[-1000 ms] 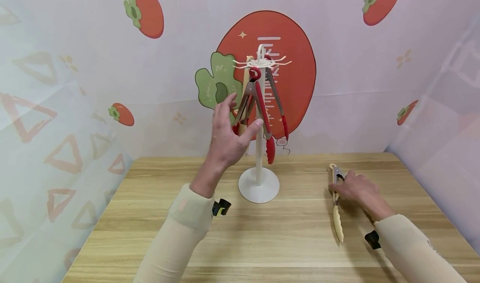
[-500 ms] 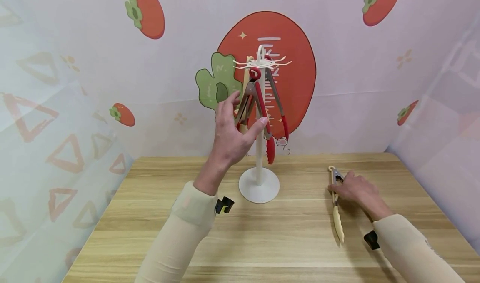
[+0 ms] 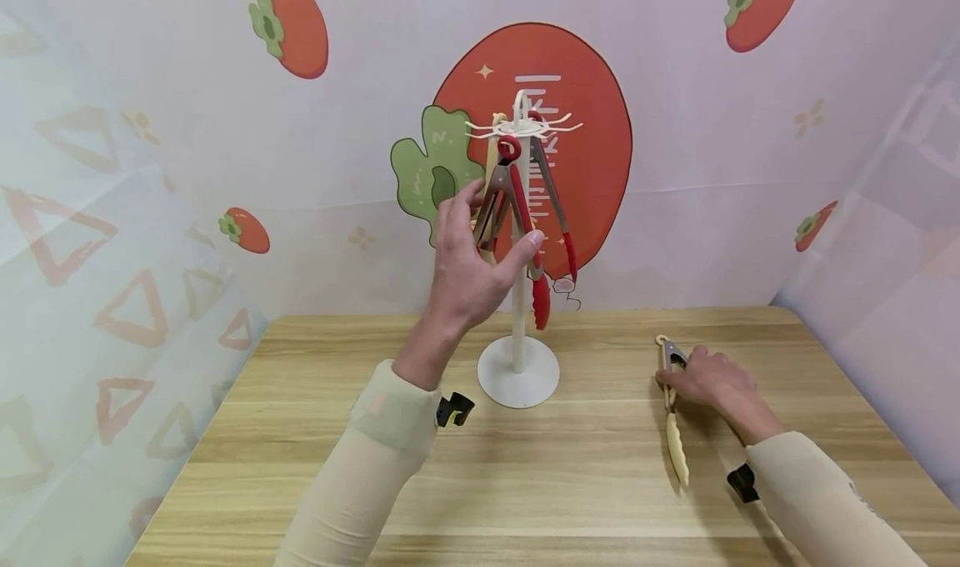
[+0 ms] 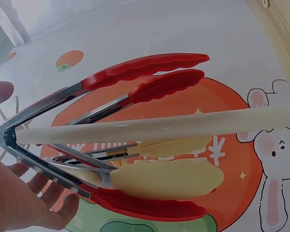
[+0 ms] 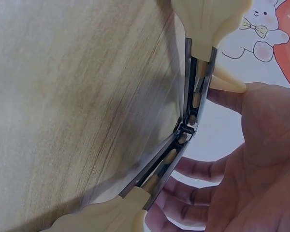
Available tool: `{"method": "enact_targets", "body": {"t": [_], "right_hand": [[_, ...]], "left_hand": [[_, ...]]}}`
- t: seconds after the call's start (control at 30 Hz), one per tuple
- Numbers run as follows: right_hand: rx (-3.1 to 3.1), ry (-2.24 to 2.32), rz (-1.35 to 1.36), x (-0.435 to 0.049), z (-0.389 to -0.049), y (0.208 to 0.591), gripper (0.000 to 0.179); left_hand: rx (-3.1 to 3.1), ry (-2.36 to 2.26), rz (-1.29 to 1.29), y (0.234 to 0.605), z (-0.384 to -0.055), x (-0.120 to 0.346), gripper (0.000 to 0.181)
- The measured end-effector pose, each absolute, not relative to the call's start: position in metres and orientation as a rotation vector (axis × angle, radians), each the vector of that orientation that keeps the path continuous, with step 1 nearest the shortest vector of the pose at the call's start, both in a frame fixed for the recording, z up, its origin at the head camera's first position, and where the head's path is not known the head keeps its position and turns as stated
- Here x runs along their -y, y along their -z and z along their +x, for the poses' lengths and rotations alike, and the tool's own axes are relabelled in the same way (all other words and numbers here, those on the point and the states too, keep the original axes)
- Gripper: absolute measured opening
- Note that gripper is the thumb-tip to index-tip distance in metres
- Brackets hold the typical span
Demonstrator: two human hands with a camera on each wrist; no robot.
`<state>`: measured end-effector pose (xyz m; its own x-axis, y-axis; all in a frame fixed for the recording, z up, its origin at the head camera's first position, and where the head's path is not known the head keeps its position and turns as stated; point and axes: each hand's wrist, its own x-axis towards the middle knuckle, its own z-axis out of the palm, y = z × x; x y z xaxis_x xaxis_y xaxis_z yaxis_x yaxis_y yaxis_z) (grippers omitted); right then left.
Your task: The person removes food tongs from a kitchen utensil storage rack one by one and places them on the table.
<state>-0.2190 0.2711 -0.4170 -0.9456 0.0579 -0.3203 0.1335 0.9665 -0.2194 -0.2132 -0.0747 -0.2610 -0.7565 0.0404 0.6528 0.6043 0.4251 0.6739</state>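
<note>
1. Fingers of the left hand (image 3: 471, 279) bow loosely about the red tongs (image 3: 522, 204) without closing on them; I cannot tell whether they touch. Those of the right hand (image 3: 716, 379) grip the tan tongs (image 3: 676, 446).
2. Wooden counter (image 3: 570, 467): it carries the white stand (image 3: 519, 321) toward its far edge, well in from both sides.
3. White stand: the red tongs hang spread at its front; second red tongs (image 3: 572, 254) and a hanging tan pair (image 4: 166, 179) also show.
4. Red tongs: over the last second the left hand has edged inward, its thumb now overlapping their red-edged arm; that looks like work nearly at contact.
5. Tan tongs: toward the counter's right edge, they have slid slightly nearer with the right hand, suggesting a settled hold.
</note>
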Motion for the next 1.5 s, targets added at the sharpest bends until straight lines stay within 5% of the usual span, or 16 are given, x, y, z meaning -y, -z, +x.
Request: {"method": "enact_targets", "body": {"t": [1.5], "right_hand": [[-2.983, 0.463, 0.03, -0.246, -0.21, 0.404, 0.074]], "left_hand": [[2.122, 1.108, -0.404, 0.267, -0.22, 0.057, 0.08]]}}
